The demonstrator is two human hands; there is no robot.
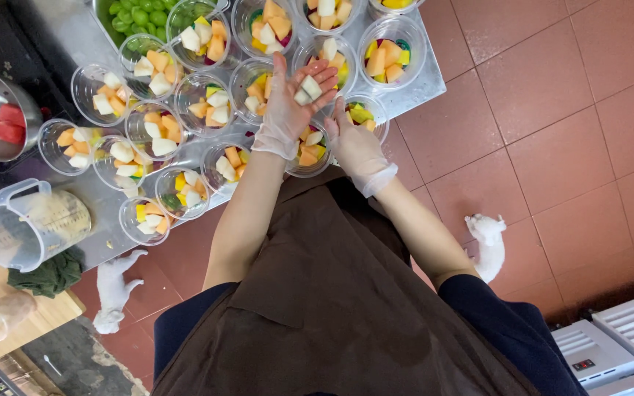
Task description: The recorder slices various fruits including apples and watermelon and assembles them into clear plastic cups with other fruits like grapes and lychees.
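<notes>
White pear chunks (307,89), two, lie on released left hand (291,103); right hand (355,143) open.

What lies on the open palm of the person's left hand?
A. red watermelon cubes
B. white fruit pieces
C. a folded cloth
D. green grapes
B: the gloved left hand is turned palm up above the plastic cups, and a few white fruit pieces rest on it near the fingers.

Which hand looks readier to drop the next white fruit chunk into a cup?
Probably the right hand: its gloved fingers are free, close beside the white fruit chunks and next to the clear plastic cups. The left hand lies palm up, serving as their tray.
</notes>
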